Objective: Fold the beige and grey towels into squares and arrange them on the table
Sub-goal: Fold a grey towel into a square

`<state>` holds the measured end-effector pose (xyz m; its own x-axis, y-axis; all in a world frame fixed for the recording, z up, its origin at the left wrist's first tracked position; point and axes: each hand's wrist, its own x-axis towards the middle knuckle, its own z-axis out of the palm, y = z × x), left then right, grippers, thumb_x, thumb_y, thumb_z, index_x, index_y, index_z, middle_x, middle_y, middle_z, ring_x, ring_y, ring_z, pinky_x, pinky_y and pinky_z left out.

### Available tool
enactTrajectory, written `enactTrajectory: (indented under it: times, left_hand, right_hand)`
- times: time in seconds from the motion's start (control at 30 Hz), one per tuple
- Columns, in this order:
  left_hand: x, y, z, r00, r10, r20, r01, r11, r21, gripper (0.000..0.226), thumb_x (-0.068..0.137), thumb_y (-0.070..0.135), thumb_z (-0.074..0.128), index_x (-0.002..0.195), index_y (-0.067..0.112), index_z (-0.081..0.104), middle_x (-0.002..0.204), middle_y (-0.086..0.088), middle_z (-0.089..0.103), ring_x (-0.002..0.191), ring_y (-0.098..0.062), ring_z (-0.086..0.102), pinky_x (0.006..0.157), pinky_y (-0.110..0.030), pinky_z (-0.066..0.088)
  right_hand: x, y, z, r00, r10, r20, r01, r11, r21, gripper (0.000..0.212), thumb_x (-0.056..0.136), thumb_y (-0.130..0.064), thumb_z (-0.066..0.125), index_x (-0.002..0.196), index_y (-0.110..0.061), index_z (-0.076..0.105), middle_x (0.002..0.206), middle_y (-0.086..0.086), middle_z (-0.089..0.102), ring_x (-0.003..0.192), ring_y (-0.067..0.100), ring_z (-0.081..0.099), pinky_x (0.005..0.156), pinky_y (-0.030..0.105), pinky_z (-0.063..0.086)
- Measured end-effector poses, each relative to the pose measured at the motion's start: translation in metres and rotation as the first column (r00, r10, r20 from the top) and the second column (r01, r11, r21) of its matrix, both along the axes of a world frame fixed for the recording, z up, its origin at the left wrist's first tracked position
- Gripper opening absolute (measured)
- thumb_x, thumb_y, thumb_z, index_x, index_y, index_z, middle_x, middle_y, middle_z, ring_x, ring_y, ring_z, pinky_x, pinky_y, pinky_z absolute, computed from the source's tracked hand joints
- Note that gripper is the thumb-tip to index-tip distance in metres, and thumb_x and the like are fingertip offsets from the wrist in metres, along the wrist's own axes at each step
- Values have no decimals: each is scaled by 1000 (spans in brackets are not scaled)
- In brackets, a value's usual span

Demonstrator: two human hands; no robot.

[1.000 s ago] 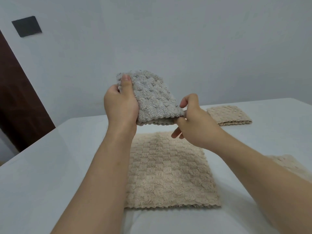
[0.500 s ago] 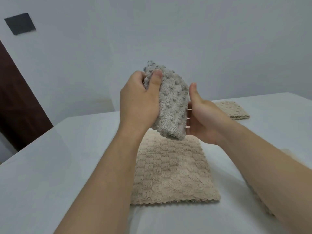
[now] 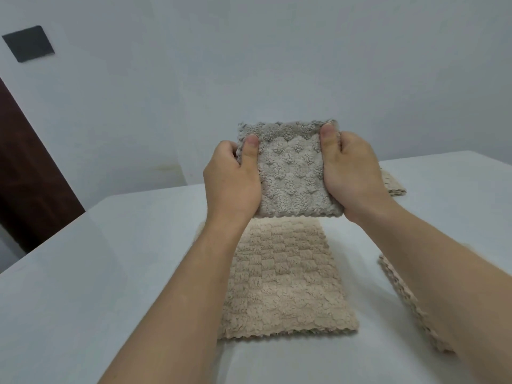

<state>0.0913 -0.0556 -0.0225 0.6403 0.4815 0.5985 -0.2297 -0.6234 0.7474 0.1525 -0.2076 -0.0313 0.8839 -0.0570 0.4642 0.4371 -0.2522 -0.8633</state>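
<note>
A grey towel, folded into a small square, is held upright in the air above the table. My left hand grips its left edge with the thumb on the front. My right hand grips its right edge the same way. Under it a folded beige towel lies flat on the white table. A second beige towel lies folded at the back right, partly hidden by my right hand. A third beige towel lies at the right, mostly under my right forearm.
A white wall rises right behind the table. A dark brown door stands at the far left, past the table's left edge. A dark square plate is fixed on the wall at the upper left.
The grey towel has turned from a bunched bundle in my left hand to a flat square facing me. My right hand has gone from open beside it to gripping its right edge.
</note>
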Motion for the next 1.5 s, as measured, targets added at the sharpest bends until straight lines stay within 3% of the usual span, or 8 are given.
enactTrajectory:
  times: [0.23,0.37,0.57,0.8,0.93,1.1,1.23,1.5]
  left_hand:
    - [0,-4,-3,1000,-5,-28,4,999,-45,41,105,50,44,77,21,39,62,5,47,54,-23,54,57,-51,54]
    - [1,-7,-1,997,-45,-55,39,995,-93,37,105,43,47,78,19,40,64,10,42,47,-5,39,51,-22,38]
    - [4,-17,-5,990,-134,-48,113,946,-305,48,96,57,50,92,11,63,86,6,67,82,-13,64,76,-37,48]
    - [3,-14,-8,992,-51,117,66,990,-126,33,104,34,55,74,21,48,55,14,42,52,-5,36,54,-23,33]
    - [3,-14,-8,991,-29,132,44,993,-114,31,106,35,52,77,23,48,61,12,47,54,-4,40,54,-22,34]
    - [2,-19,-10,988,-5,157,33,984,-175,32,107,38,49,79,22,44,64,10,45,51,-2,40,53,-21,34]
    - [5,-17,-14,991,-16,132,46,972,-230,34,106,42,48,88,14,51,71,6,51,57,-5,43,60,-28,40]
    - [0,-19,-16,992,73,106,-68,996,-53,29,108,39,44,83,24,44,56,8,44,49,-1,47,50,-16,37]
  right_hand:
    - [2,-1,-1,998,52,-31,-52,999,9,48,103,-55,41,90,-11,55,80,5,61,75,19,59,67,31,46]
    - [4,-2,2,991,101,-91,-90,989,119,44,103,-59,35,87,-23,54,78,-6,54,71,12,51,70,33,43]
    - [-1,0,-2,998,-8,59,8,1000,6,39,107,-47,37,81,-18,40,70,-7,41,60,8,38,51,17,32]
    - [6,-4,-2,999,-33,20,30,988,150,37,105,-44,46,77,-20,39,70,-6,44,64,14,40,60,34,34]
    - [1,-2,-1,998,-28,59,21,993,114,40,104,-49,42,84,-15,47,72,-4,49,65,13,44,62,33,38]
    - [4,9,-11,943,162,-291,-143,986,87,65,101,-65,27,103,-8,60,89,8,65,84,24,63,85,35,51]
    - [1,8,-13,969,80,-233,-94,994,-52,54,107,-51,22,79,-13,47,71,2,49,65,18,48,61,29,36]
    - [-4,1,-11,1000,-15,-1,14,980,-198,38,109,-45,25,97,-13,41,74,3,54,62,12,49,49,24,29]
